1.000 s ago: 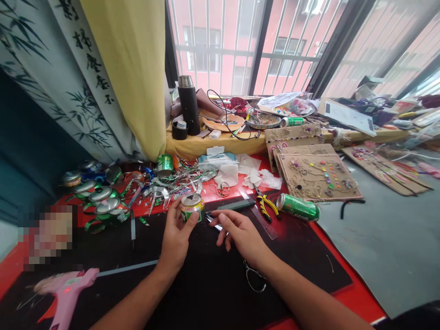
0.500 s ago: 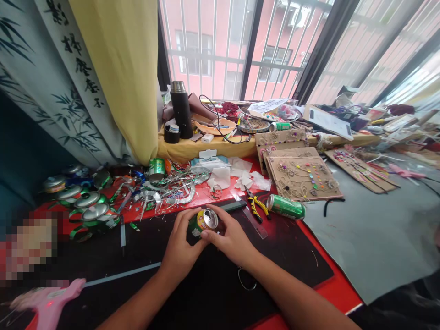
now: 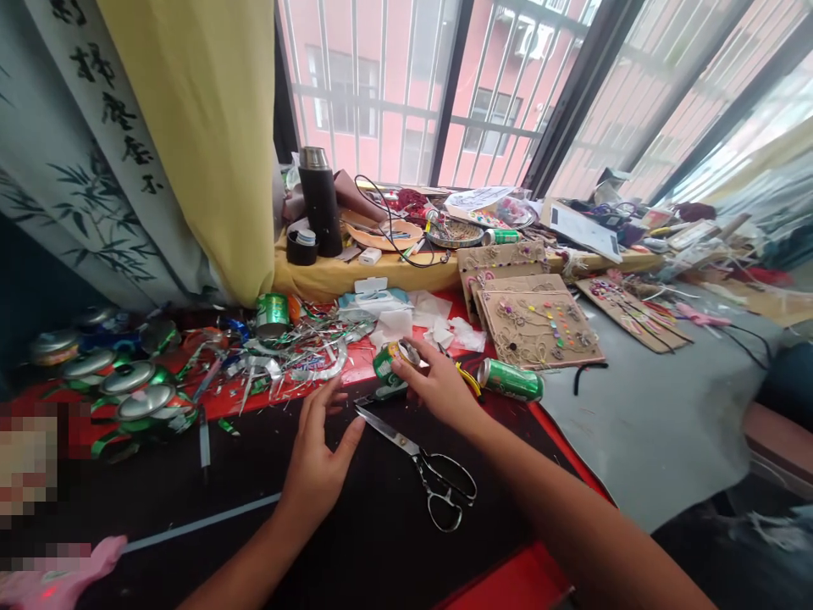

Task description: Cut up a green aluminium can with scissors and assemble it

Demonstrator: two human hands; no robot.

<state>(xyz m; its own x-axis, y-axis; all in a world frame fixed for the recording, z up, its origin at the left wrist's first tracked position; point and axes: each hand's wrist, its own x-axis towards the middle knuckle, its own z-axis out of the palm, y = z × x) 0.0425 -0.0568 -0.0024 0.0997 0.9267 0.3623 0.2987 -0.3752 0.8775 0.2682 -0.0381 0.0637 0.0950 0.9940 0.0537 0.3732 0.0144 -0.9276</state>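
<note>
My right hand [image 3: 438, 377] grips a green and yellow drink can [image 3: 385, 364], tilted above the mat's far edge. Free of the can, my left hand [image 3: 325, 449] is empty, with thumb and fingers apart. Between my hands and forearms lies a pair of metal scissors [image 3: 412, 453] on the black mat [image 3: 356, 542], blades toward the left hand. Beyond the right hand, yellow-handled pliers [image 3: 470, 379] show only in part. A green can [image 3: 511, 379] lies on its side to their right.
Several cut can pieces [image 3: 136, 394] and a heap of metal strips [image 3: 305, 352] fill the left back. A pink glue gun [image 3: 95, 563] lies front left. Beaded cardboard sheets [image 3: 539, 322] lean at the back right, and a black thermos [image 3: 319, 203] stands on the ledge.
My left hand has let go of the can and opened. The right hand has carried it forward, away from me. The scissors now show in full, and the view has shifted right.
</note>
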